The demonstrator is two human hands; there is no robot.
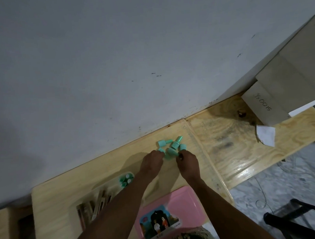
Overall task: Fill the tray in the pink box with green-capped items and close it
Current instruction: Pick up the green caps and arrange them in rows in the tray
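Fingers (159,153) of the left hand (152,160) and right hand (188,162) curl over green-capped bottles (172,145), grip unclear. Pinch one cap each, then carry to the tray (110,181) at 8 o'clock.

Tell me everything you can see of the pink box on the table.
The pink box is flat and rectangular with rounded corners, glossy like plastic. A picture sticker near its close end shows two figures under a dark arch with a crescent moon. It lies flat on the wooden table at the near edge, its nearest part hidden by a camouflage-patterned thing. The right forearm crosses above its right side. Open or closed cannot be told.
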